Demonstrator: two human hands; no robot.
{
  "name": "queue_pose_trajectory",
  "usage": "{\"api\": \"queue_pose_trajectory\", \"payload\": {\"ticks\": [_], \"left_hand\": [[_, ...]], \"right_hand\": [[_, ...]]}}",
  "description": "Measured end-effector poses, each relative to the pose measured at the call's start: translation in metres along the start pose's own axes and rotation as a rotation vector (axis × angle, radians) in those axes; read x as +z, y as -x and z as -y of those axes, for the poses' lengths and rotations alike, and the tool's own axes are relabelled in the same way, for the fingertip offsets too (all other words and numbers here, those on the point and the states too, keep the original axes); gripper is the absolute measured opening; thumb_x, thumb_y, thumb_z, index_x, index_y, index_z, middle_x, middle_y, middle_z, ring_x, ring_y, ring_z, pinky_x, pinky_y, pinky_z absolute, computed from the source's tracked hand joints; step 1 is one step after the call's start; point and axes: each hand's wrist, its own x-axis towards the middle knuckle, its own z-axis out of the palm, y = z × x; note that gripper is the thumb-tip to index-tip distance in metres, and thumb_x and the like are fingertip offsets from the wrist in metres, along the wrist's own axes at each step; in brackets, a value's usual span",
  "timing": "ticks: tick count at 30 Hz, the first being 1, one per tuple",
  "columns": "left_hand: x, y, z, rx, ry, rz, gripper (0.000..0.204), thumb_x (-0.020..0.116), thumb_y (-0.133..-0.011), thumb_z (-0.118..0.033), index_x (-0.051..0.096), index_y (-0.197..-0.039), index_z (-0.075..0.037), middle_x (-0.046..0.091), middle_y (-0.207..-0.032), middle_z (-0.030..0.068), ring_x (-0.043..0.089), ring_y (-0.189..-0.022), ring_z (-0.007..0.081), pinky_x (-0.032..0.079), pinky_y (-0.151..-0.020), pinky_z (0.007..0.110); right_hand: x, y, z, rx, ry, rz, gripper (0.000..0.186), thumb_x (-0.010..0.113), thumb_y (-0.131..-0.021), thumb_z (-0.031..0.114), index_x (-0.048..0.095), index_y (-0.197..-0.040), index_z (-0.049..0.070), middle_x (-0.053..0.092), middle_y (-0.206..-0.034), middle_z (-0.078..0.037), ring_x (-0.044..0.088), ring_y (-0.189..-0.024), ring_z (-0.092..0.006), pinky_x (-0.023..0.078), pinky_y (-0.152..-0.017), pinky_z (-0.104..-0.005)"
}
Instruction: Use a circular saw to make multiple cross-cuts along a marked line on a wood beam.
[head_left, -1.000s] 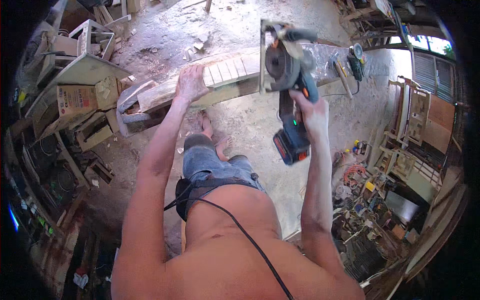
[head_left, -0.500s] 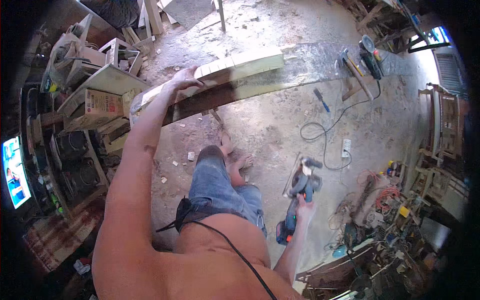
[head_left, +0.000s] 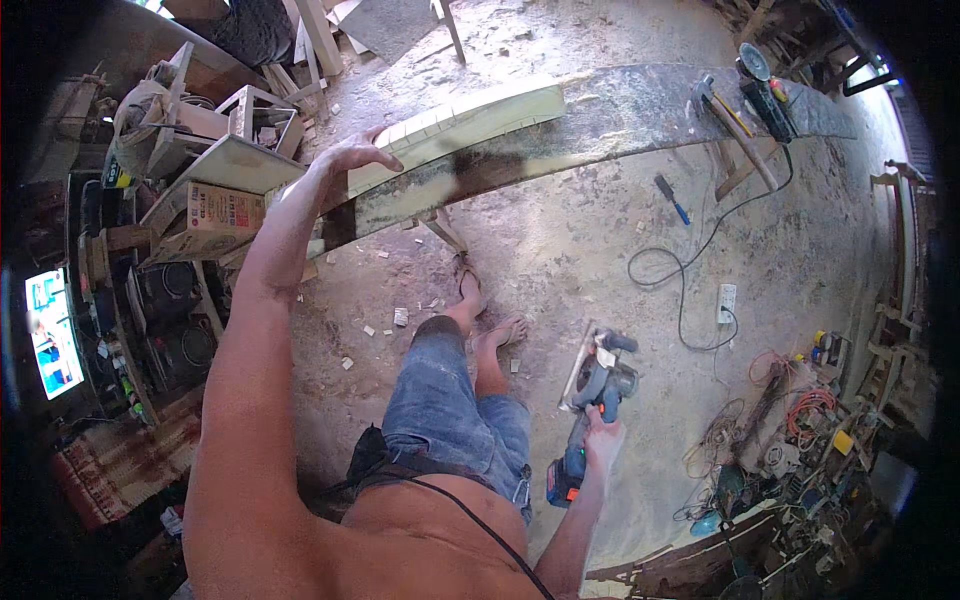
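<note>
A pale length of timber [head_left: 480, 118], marked by a row of short crosswise cuts, lies along a worn plank bench [head_left: 640, 105]. My left hand [head_left: 350, 162] is wrapped over the timber's left part, thumb on the near side; its other fingers are mostly hidden behind the wood. Low at my right side, my right hand [head_left: 602, 440] grips the handle of a cordless circular saw [head_left: 598, 380]. The saw hangs well apart from the timber, its flat base plate turned to the left.
On the bench's right end lie a hammer [head_left: 738, 135] and an angle grinder [head_left: 768, 95]. Its cord runs over the floor to a white socket block [head_left: 727, 303], past a blue-handled chisel [head_left: 672, 200]. A cardboard box [head_left: 222, 212] stands left; tangled cables and tools [head_left: 790, 420] lie right.
The timber has tipped slightly, showing more of its near face. My left hand still holds it. The saw stays low in my right hand, slightly turned. The whole view has shifted a little.
</note>
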Motion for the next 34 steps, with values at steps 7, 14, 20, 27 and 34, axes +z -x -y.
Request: {"api": "queue_pose_trajectory", "payload": {"ticks": [7,14,20,27,34], "left_hand": [[0.002,0.009,-0.003,-0.022,0.15,0.027,0.098,0.102,-0.071,-0.042,0.067,-0.156,-0.007,0.077,-0.142,0.0118,0.067,-0.133,0.0265,0.05,-0.117,0.04],[0.043,0.025,0.005,0.074,-0.24,-0.363,0.092,0.101,-0.069,-0.05,0.067,-0.143,-0.007,0.077,-0.135,0.0238,0.07,-0.131,0.0472,0.056,-0.109,0.056],[0.059,0.027,0.013,0.12,-0.285,-0.478,0.085,0.101,-0.068,-0.056,0.067,-0.128,-0.006,0.076,-0.126,0.0232,0.072,-0.123,0.0441,0.056,-0.107,0.057],[0.055,0.016,0.031,0.239,-0.302,-0.464,0.086,0.099,-0.067,-0.056,0.066,-0.129,-0.008,0.073,-0.123,0.0177,0.07,-0.126,0.0392,0.053,-0.106,0.054],[0.046,0.032,0.014,0.172,-0.29,-0.389,0.087,0.097,-0.073,-0.058,0.065,-0.138,-0.01,0.07,-0.133,0.0148,0.065,-0.137,0.0349,0.048,-0.112,0.053]], "right_hand": [[0.018,0.019,0.1,-0.196,0.066,0.125,0.036,0.087,-0.099,0.031,0.079,-0.109,-0.003,0.075,-0.085,-0.012,0.07,-0.079,-0.0204,0.056,-0.078,-0.0419],[0.033,0.04,0.21,-0.3,0.203,0.134,0.045,0.086,-0.098,0.038,0.081,-0.109,-0.005,0.078,-0.085,-0.021,0.077,-0.08,-0.0277,0.057,-0.077,-0.0439],[0.047,0.07,0.321,-0.479,0.263,0.166,0.048,0.085,-0.098,0.044,0.083,-0.107,-0.004,0.076,-0.08,-0.022,0.075,-0.075,-0.026,0.057,-0.073,-0.0441],[0.089,0.076,0.439,-0.687,0.448,0.148,0.056,0.081,-0.095,0.048,0.075,-0.084,-0.007,0.062,-0.063,-0.008,0.062,-0.06,-0.017,0.047,-0.06,-0.0411],[0.13,0.053,0.502,-0.529,0.626,0.135,0.06,0.079,-0.092,0.051,0.081,-0.086,-0.008,0.076,-0.075,-0.028,0.08,-0.073,-0.0369,0.059,-0.072,-0.051]]}}
